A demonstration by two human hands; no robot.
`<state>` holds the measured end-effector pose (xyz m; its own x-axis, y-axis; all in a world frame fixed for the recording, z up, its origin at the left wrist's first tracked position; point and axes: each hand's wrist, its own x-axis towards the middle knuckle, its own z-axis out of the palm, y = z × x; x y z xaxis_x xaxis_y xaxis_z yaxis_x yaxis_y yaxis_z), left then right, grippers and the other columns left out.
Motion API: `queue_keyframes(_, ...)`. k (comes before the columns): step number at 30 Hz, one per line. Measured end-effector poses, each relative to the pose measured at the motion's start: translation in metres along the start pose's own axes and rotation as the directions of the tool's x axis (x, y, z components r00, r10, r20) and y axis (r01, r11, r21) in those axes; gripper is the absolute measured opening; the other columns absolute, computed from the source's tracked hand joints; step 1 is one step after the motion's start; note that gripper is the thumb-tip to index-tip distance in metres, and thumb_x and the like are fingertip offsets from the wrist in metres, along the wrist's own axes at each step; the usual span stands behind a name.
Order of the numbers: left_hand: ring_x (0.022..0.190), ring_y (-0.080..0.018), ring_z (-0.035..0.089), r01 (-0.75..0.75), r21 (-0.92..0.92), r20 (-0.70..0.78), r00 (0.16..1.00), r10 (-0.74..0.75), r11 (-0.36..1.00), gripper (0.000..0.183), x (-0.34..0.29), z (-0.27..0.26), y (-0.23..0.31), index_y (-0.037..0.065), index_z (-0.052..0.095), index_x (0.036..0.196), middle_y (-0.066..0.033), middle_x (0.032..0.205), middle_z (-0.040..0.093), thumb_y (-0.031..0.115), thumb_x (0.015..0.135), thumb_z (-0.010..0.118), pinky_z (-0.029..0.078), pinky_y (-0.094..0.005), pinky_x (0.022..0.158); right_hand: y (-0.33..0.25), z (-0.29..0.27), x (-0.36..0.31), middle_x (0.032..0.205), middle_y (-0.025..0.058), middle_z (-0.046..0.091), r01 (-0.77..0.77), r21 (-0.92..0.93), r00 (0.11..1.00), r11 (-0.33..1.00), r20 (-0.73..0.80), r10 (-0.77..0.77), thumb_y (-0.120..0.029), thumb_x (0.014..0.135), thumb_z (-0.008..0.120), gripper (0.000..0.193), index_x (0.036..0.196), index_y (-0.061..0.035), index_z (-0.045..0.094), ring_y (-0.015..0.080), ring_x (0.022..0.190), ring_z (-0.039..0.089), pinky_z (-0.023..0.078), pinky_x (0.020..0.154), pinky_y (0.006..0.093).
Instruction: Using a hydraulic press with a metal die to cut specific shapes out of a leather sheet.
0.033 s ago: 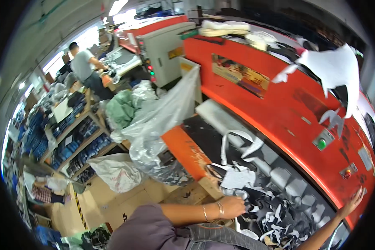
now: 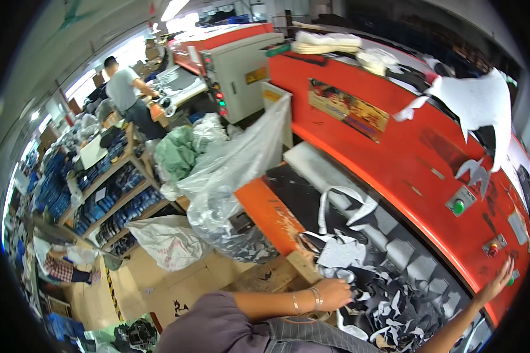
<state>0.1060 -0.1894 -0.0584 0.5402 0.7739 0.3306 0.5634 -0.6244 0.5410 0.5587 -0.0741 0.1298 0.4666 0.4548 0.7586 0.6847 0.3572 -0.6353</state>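
Note:
My left hand (image 2: 334, 294) is closed in a fist at the edge of a heap of black and white cut scraps (image 2: 394, 306). Whatever its curled fingers may hold is hidden. At the far right, my right hand (image 2: 497, 285) has its fingers stretched out against the red machine's front (image 2: 388, 159), right beside a green button (image 2: 512, 277). A red knob (image 2: 493, 249) on a metal plate sits just above that hand, and another green button (image 2: 458, 206) is farther up. White-grey cut pieces (image 2: 341, 252) lie beyond my left hand.
An orange-edged table (image 2: 271, 215) stands ahead, with clear plastic bags (image 2: 229, 170) beside it. White sheet material (image 2: 477, 97) hangs over the machine. To the left are shelves of dark blue stacks (image 2: 121, 191) and a white sack (image 2: 168, 241). A co-worker (image 2: 126, 94) stands farther back.
The view has shifted slightly, so the scene sits a little lower and farther right. The green button beside my right hand now shows; before, it was hidden. My left hand stays closed.

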Motion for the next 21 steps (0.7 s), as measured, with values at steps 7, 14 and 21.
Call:
queue_keyframes(7, 0.081, -0.0235, 0.054, 0.067, 0.048, -0.227, 0.972, -0.055, 0.997, 0.016, -0.023, 0.005, 0.028, 0.009, 0.058, 0.071, -0.0050, 0.077, 0.055, 0.023, 0.078, 0.060, 0.044, -0.0370, 0.073, -0.182, 0.190, -0.154, 0.123, 0.0075, 0.056, -0.379, 0.290, 0.770, 0.879, 0.626, 0.126, -0.026, 0.096, 0.054, 0.042, 0.132, -0.0053, 0.045, 0.0146, 0.108, 0.052, 0.040, 0.084, 0.0253)
queue_keyframes(14, 0.085, -0.0263, 0.056, 0.130, -0.006, -0.021, 0.991, -0.130, 0.991, 0.019, -0.071, -0.002, 0.031, 0.005, 0.063, 0.074, -0.0082, 0.077, 0.059, 0.022, 0.078, 0.056, 0.045, -0.0392, 0.079, -0.164, 0.226, -0.180, 0.102, 0.0104, 0.061, -0.164, -0.034, 0.615, 0.986, 0.778, 0.129, -0.040, 0.093, 0.057, 0.048, 0.119, -0.0007, 0.051, 0.0149, 0.093, 0.056, 0.043, 0.078, 0.0276)
queue_keyframes(21, 0.079, -0.0161, 0.058, 0.302, -0.807, 0.338, 0.941, -0.023, 0.508, 0.025, -0.214, -0.145, 0.012, 0.004, 0.064, 0.076, -0.0041, 0.083, 0.064, 0.023, 0.091, 0.057, 0.047, -0.0326, 0.074, -0.152, 0.249, -0.200, 0.119, 0.0301, 0.056, 0.089, -0.513, 0.547, 0.854, 0.742, 0.388, -0.069, 0.084, 0.046, 0.081, 0.126, 0.0004, 0.045, 0.0428, 0.117, 0.051, 0.039, 0.098, 0.0448)
